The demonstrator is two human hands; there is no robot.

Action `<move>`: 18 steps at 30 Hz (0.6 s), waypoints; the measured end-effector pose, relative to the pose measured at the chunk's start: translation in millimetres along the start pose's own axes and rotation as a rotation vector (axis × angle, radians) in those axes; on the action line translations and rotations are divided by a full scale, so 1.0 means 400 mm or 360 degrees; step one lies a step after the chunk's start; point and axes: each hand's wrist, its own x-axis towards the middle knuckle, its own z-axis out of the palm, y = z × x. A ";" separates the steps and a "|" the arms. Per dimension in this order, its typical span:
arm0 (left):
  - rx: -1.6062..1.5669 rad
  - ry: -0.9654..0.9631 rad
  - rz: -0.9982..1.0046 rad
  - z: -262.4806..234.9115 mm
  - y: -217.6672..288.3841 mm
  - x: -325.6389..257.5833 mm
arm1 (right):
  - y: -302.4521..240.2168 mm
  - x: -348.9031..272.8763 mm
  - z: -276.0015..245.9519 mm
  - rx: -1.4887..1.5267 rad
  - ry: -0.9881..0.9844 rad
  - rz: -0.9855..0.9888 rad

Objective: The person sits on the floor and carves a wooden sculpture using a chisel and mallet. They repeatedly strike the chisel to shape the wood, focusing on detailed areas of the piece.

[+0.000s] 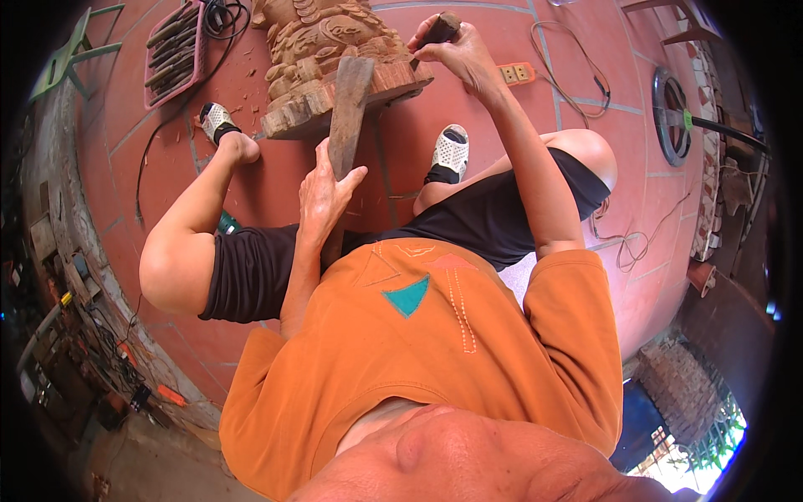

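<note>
A carved wooden sculpture [330,50] on a thick wooden base stands on the floor in front of me. My left hand [322,197] is closed round the lower part of a flat wooden bat [351,105], whose upper end overlaps the sculpture's base in view. To the right of the carving, my right hand [467,60] is closed on a chisel [442,29] with a dark wooden handle. The chisel slants down toward the base's right edge; whether its tip touches the wood I cannot tell.
A pink basket [199,58] of tools stands at the upper left beside a coiled black cable [224,18]. An orange socket strip [517,74] with a cord lies right of the carving. Wood chips are scattered on the red tiles. A black wheel-like ring [669,117] lies far right.
</note>
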 end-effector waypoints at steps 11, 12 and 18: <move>-0.0026 0.0005 0.0020 0.002 -0.003 -0.002 | -0.007 -0.012 0.079 0.0007 -0.0130 -0.0168; -0.0028 0.0013 0.0032 0.003 -0.004 -0.003 | -0.010 -0.016 0.079 0.0016 -0.0141 -0.0116; -0.0014 -0.0014 0.0001 -0.001 0.000 -0.022 | -0.069 -0.040 0.047 -0.0058 -0.0190 0.0464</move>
